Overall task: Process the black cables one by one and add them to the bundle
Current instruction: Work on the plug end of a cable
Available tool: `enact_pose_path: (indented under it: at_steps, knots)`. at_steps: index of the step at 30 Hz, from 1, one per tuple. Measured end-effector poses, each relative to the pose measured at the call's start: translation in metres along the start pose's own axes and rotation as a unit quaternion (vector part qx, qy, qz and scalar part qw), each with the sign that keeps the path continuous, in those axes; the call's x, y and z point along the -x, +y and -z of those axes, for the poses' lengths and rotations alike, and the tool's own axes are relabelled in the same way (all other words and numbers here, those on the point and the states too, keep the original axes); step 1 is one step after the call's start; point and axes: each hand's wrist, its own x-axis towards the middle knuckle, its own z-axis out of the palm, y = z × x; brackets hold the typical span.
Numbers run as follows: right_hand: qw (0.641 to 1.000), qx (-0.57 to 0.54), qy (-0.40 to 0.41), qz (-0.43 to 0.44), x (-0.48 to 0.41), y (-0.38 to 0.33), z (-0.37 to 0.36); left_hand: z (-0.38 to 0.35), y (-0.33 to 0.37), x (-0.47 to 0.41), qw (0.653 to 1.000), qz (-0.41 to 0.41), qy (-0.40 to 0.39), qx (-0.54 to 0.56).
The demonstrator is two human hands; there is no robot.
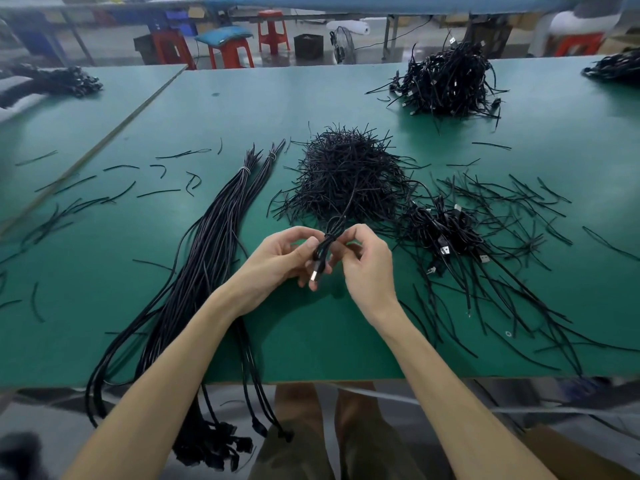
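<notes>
both hands [325, 261] pinch one black cable [320, 258].

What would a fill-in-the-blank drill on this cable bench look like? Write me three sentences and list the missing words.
1. Both hands, left hand and right hand, hold one folded black cable with a ____ plug at its end.
2. The long tied bundle lies to the person's ____.
3. The table surface is ____.

Missing words: USB; left; green

A green bench [346, 98] carries black cables — a long tied bundle [207, 244], a heaped mound of ties [349, 174], scattered offcuts [512, 202].
</notes>
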Motion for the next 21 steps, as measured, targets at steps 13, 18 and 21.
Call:
enact_pose_path:
  at_steps: [13,18,21]
  knots:
    - [0.988,-0.053,-0.131,-0.061,-0.0036,0.0057,-0.0037,0.001,0.0044,-0.0004,0.996,0.005,0.032,0.082]
    - [0.977,-0.126,-0.166,-0.046,-0.0054,0.0036,0.0001,-0.0003,0.0047,-0.0001,0.994,0.001,0.043,0.104]
    - [0.975,-0.145,-0.161,-0.044,-0.0051,0.0035,0.0015,-0.0016,0.0026,-0.0024,0.992,0.006,0.067,0.108]
